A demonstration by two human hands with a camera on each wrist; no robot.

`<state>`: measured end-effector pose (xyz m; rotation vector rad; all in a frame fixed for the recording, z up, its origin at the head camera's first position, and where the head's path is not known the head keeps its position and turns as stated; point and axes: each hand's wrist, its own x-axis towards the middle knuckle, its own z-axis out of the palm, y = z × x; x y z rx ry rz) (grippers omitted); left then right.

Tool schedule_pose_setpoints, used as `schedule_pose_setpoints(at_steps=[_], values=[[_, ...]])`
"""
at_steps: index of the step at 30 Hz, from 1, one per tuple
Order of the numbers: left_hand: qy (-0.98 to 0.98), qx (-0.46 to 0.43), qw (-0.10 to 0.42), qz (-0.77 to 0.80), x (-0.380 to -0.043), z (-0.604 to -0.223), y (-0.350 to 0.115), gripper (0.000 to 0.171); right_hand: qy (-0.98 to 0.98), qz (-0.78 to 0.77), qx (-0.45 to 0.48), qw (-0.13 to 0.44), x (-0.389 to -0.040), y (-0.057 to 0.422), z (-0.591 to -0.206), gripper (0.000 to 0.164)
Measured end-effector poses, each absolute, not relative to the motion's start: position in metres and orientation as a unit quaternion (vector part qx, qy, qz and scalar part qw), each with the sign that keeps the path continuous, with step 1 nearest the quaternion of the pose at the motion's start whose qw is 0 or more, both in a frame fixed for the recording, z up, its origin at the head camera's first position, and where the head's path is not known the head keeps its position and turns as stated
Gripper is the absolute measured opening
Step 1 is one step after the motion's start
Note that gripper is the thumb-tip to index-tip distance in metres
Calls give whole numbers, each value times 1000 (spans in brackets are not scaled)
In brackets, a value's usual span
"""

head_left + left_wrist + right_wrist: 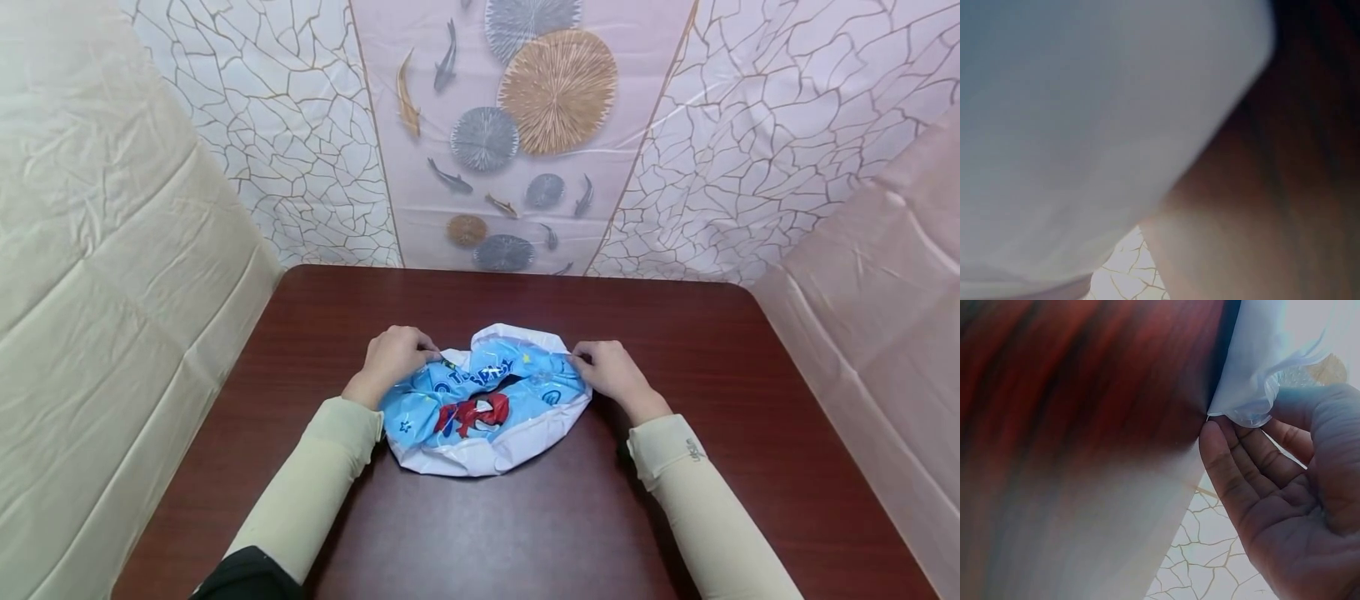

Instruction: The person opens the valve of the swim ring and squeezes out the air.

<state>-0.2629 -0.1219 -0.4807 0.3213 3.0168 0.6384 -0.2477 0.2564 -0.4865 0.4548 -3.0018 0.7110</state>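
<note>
A limp, wrinkled inflatable swim ring [480, 450], light blue on top with a white outer band, lies on the table. A red cartoon figure and dark blue lettering are printed on it, and its centre hole is a narrow slit. At its upper left edge my left hand [395, 357] pinches the plastic between thumb and fingers. On the opposite side my right hand [611, 371] grips the right edge. The right wrist view shows that hand [1291, 500] with thumb and fingertips on the pale plastic [1250, 375]. Blurred white plastic [1085, 125] fills much of the left wrist view, hiding the left fingers.
The dark reddish-brown table [480, 533] has rounded far corners. A patterned cloth [322, 142] hangs behind it, and quilted cream panels [112, 292] flank both sides.
</note>
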Motion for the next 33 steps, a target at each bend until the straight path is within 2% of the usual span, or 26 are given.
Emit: schedule_pose_setpoints(at_steps=[6, 13, 19, 25, 29, 33], values=[[969, 155, 8, 190, -263, -480, -122, 11, -961, 226, 157, 9, -248, 256, -485, 16], [950, 198, 9, 242, -266, -482, -124, 10, -962, 227, 152, 12, -245, 256, -487, 14], [947, 140, 9, 290, -267, -485, -130, 4, -960, 242, 144, 7, -245, 258, -485, 14], [941, 90, 19, 325, -269, -489, -145, 11, -957, 261, 127, 5, -247, 262, -486, 18], [930, 65, 40, 359, -274, -494, -159, 17, -954, 283, 103, -8, -250, 268, -486, 23], [903, 6, 68, 423, -277, -495, -172, 20, -946, 317, 62, -33, -251, 275, -485, 28]])
